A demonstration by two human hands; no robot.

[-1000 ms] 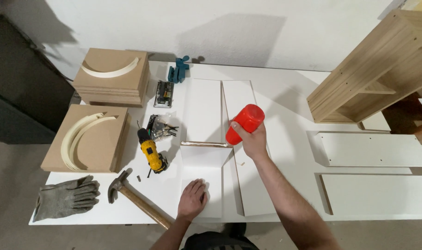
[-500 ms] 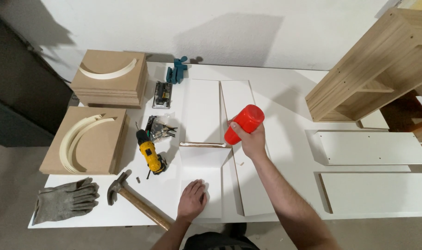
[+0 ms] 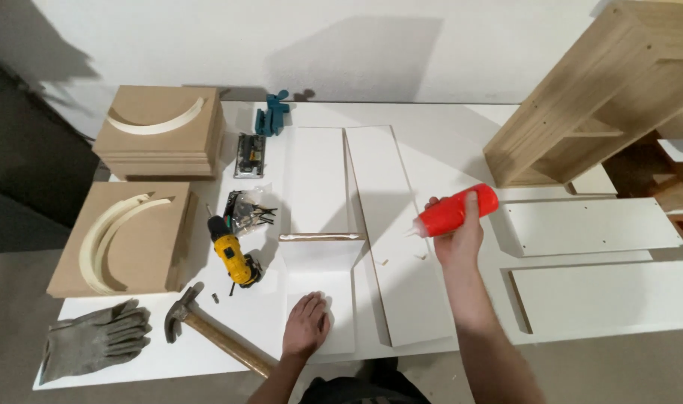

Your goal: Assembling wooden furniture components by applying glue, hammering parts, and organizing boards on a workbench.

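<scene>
Your right hand (image 3: 455, 238) now tips the gripped red glue bottle (image 3: 453, 212) nozzle toward 9 o'clock, while your left hand (image 3: 305, 326) stays flat and open on the white panel (image 3: 316, 254).

The bottle (image 3: 455, 212) was glossy red plastic. The panels (image 3: 390, 224) looked smooth, matt white laminate with raw chipboard edges. The cabinet (image 3: 603, 90) showed pale wood grain. The hammer (image 3: 214, 335) had a dull metal head and wooden handle; the gloves (image 3: 94, 337) were rough grey cloth.
</scene>
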